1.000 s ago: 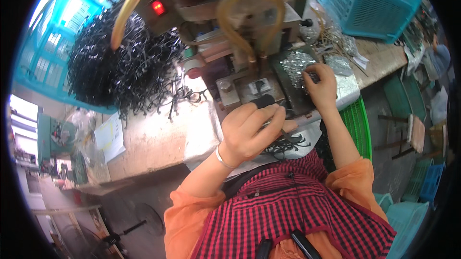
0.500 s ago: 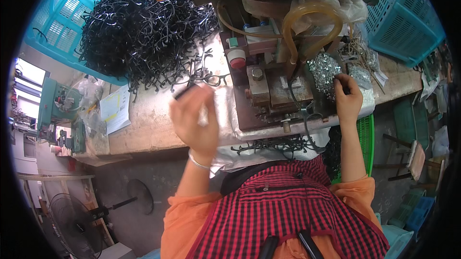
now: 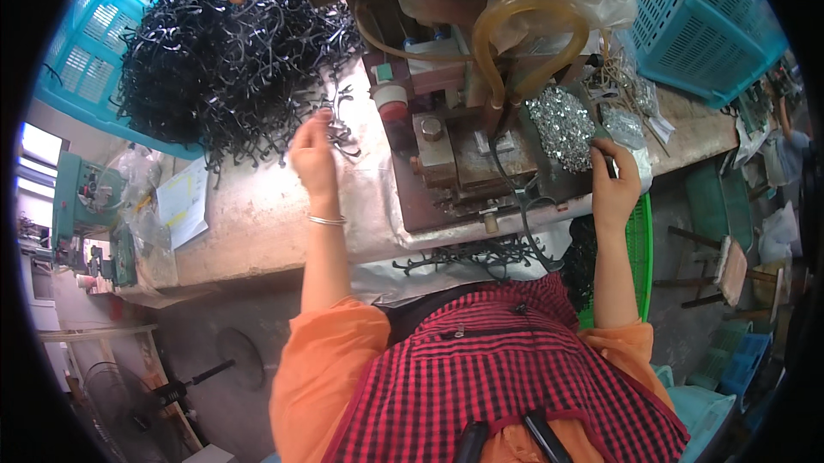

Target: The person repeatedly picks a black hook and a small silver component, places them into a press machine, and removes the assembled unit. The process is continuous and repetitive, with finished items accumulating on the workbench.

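My left hand (image 3: 315, 158) is at the near edge of a big heap of black spectacle frames (image 3: 223, 60). Its fingertips are pinched together beside a few loose frames; what they hold, if anything, I cannot make out. My right hand (image 3: 616, 187) is closed around a slim dark object (image 3: 611, 168), its kind unclear, at the edge of a pile of small shiny silver metal pieces (image 3: 560, 128). Between the hands stands a bench press with a metal block (image 3: 481, 163). A black spectacle frame (image 3: 534, 236) hangs at its front edge.
More black frames (image 3: 481, 255) lie on a silvery sheet by my lap. Blue crates (image 3: 708, 34) stand on the right and behind the heap. A paper sheet (image 3: 182, 201) lies on the left of the bench. A yellowish hose (image 3: 530, 12) loops above the press. A fan (image 3: 129, 411) stands lower left.
My left hand has swung up and away from me to the edge of the frame heap. My right hand stays beside the silver pieces, now slightly lower against them. The whole view has shifted a little.
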Demonstrator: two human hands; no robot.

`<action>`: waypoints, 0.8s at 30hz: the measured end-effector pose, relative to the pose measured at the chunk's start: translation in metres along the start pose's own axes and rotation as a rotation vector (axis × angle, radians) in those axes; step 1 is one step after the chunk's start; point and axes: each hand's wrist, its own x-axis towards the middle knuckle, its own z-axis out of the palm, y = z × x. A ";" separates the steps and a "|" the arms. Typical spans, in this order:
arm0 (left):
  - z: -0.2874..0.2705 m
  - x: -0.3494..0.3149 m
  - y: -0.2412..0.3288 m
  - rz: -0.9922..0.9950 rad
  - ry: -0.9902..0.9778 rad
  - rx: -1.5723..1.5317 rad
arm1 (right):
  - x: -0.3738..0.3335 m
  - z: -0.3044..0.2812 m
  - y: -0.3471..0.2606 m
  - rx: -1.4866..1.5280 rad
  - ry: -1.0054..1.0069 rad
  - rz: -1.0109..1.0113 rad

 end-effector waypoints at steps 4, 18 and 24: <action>-0.008 0.002 0.048 -0.082 0.147 -0.242 | 0.012 -0.008 -0.048 0.223 -0.145 0.079; 0.027 -0.052 0.201 0.471 -0.360 -0.637 | 0.033 0.036 -0.130 0.844 -0.491 0.332; 0.042 -0.040 0.213 0.515 -0.251 -0.451 | 0.021 0.031 -0.153 0.965 -0.434 0.359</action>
